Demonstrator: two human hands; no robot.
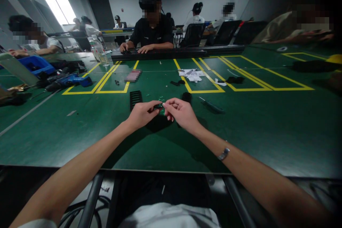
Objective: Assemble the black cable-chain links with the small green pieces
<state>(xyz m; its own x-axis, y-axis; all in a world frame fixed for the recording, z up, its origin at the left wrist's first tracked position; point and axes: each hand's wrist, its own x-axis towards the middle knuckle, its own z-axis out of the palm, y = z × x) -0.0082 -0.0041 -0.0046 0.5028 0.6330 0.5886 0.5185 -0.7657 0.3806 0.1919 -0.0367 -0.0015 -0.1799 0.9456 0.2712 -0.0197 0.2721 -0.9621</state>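
Observation:
Above the green table, my left hand (143,114) pinches a small dark part (158,106) between thumb and fingers. My right hand (182,113) meets it from the other side, its thumb and forefinger pressed together at the part's end; whatever lies between them is too small to make out. Small green pieces (161,98) are scattered on the table just behind the fingertips. A black slotted piece (135,99) lies beyond my left hand, and a black object (186,97) sits partly hidden behind my right. To the right rests a screwdriver (212,105) with a dark handle.
Yellow tape lines (160,92) cross the table (88,139). A blue power drill (71,81) and a blue bin (37,65) are at left, near clear bottles (98,51). White papers (191,74) lie farther back. Opposite, a person (152,28) works behind a black rail (171,54).

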